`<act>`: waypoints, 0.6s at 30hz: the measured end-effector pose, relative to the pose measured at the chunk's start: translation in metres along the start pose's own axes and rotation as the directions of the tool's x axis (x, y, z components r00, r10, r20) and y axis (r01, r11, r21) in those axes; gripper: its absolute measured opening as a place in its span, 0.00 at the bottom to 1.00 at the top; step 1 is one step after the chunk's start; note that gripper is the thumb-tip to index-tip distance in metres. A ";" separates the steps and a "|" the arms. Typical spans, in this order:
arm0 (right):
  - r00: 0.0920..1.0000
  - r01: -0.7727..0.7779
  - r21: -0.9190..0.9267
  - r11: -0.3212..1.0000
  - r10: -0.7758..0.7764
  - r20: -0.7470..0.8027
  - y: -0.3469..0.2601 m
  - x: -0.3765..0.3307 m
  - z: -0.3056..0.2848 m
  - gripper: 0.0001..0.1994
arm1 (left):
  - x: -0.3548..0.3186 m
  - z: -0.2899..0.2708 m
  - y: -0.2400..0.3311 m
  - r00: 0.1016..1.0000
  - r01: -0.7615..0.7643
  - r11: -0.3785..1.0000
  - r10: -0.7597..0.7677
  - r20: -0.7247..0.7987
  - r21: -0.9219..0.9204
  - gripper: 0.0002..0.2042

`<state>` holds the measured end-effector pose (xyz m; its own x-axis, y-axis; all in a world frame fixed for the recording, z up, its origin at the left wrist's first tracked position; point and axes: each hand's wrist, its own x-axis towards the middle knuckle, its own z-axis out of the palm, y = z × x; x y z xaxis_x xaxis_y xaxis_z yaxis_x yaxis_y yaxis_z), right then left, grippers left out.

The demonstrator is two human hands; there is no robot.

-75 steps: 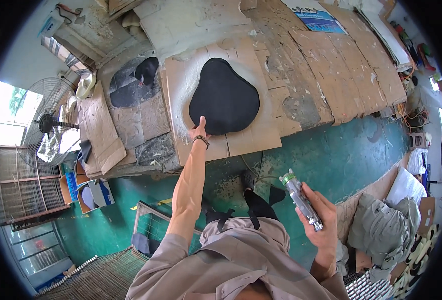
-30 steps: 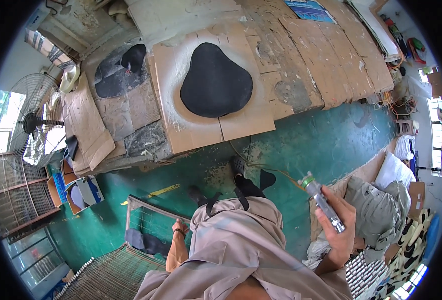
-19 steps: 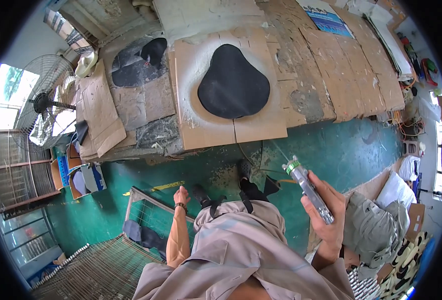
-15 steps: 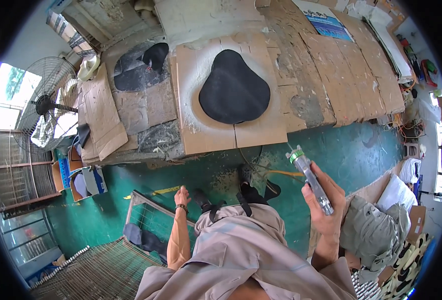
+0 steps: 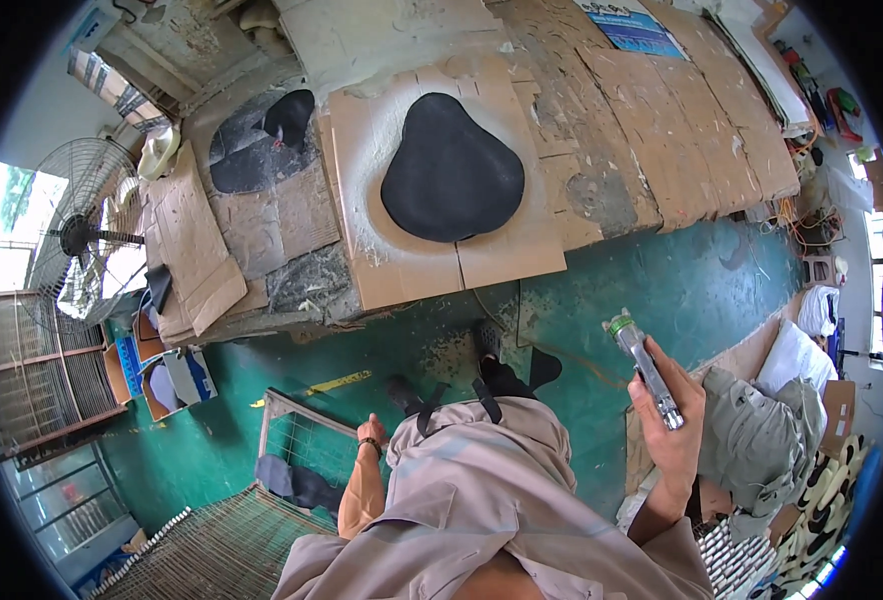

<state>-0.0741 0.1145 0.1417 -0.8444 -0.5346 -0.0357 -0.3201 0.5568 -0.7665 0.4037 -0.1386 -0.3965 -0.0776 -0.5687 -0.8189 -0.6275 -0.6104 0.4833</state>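
Observation:
My right hand [image 5: 670, 405] is wrapped round a metal spray gun [image 5: 652, 378] with a green ring near its nozzle, held over the floor to the right of my body. My left hand [image 5: 373, 431] hangs low beside my hip, near the corner of a wire rack [image 5: 307, 412]; its fingers are mostly hidden from above. On the workbench in front of me, a black saddle-shaped pad [image 5: 452, 170] lies flat on a cardboard sheet [image 5: 512, 262]. Pale overspray rings the pad on the cardboard. Neither hand touches it.
Another black piece [image 5: 290, 118] lies on the bench's left part. A large fan [image 5: 77, 235] stands at the far left. Dark pads [image 5: 297, 482] rest on the rack beside my left arm. Grey cloth [image 5: 762, 440] is heaped at my right. A hose [image 5: 602, 372] crosses the green floor.
My right hand has moved right with the spray gun, away from the bench. My left hand has drawn back toward my hip. The view has shifted slightly.

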 end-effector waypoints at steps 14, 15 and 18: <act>0.986 0.113 0.143 0.983 -0.129 0.110 -0.019 -0.008 0.031 0.29 | 0.015 0.042 0.112 0.996 0.086 0.993 -0.088 -0.029 -0.077 0.22; 0.989 0.108 0.153 0.982 -0.122 0.083 -0.018 -0.009 0.028 0.29 | 0.013 0.042 0.113 0.997 0.070 0.994 -0.073 -0.036 -0.090 0.22; 0.989 0.145 0.100 0.984 -0.148 0.020 -0.021 -0.003 0.020 0.27 | 0.012 0.043 0.112 0.997 0.066 0.996 -0.068 -0.032 -0.065 0.23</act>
<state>-0.0564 0.0913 0.1446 -0.7789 -0.6237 0.0653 -0.3951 0.4072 -0.8235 0.2991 -0.1899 -0.3660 -0.0100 -0.5433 -0.8395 -0.5796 -0.6810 0.4476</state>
